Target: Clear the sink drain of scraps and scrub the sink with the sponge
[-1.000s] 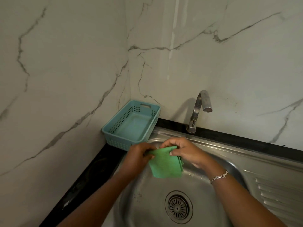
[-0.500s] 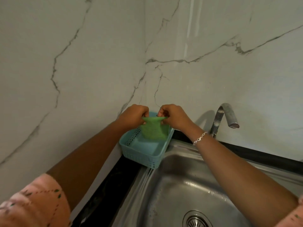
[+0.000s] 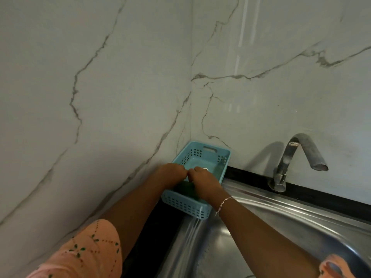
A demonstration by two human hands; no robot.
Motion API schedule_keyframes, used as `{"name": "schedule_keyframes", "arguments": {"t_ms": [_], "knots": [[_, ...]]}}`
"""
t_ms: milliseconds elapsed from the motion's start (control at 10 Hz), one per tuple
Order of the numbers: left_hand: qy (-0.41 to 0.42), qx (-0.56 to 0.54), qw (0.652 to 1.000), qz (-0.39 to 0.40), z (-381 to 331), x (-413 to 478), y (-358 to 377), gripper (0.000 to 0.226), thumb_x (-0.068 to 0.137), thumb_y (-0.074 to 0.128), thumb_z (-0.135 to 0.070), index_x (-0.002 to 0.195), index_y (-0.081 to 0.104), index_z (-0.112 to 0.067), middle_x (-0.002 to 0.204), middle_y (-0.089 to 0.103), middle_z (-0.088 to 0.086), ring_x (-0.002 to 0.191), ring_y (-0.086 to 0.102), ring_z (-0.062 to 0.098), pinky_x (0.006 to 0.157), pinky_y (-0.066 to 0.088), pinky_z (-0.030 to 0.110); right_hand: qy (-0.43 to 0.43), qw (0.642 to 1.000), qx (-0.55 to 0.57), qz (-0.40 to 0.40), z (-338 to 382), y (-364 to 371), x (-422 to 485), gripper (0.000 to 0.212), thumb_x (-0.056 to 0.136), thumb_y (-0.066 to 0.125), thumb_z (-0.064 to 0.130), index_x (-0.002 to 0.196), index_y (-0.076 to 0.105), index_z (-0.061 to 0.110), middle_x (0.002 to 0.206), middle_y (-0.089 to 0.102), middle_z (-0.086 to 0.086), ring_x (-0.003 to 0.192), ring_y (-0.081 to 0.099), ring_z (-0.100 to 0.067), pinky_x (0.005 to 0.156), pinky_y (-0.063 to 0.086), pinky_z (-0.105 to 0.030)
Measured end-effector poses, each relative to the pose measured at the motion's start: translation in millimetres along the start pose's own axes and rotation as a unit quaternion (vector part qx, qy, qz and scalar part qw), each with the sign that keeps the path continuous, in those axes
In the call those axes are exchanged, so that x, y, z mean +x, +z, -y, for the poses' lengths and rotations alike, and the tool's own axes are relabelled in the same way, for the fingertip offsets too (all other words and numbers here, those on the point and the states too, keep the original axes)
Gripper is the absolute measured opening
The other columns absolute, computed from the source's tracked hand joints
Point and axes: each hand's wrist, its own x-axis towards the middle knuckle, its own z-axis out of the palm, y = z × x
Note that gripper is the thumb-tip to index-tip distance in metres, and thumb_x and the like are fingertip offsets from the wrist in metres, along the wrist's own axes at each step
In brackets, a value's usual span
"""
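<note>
My left hand and my right hand are side by side inside the near end of a light blue plastic basket in the wall corner. Both pinch the green sponge cloth, which hangs down into the basket and is mostly hidden by my hands. The steel sink lies below right of the basket. Its drain is out of view.
A chrome tap stands on the black counter strip behind the sink. Marble walls close in on the left and behind. A black counter edge runs along the sink's left side.
Both hands carried the green cloth from over the sink up to the basket, then lowered it into the basket. The view shifted up and left, and the drain left the frame.
</note>
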Motion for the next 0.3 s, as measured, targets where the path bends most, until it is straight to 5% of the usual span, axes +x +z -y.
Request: {"name": "schedule_keyframes", "arguments": {"t_ms": [300], "knots": [[-0.070, -0.052, 0.995, 0.053, -8.3, -7.2, 4.6, 0.030, 0.091, 0.048, -0.005, 0.118, 0.053, 0.007, 0.125, 0.055, 0.023, 0.109, 0.057, 0.036, 0.091, 0.048, 0.039, 0.002, 0.994, 0.077, 0.082, 5.3, -0.3, -0.6, 0.029, 0.080, 0.063, 0.004, 0.109, 0.065, 0.005, 0.115, 0.062, -0.018, 0.107, 0.056, -0.033, 0.089, 0.045, -0.035]]}}
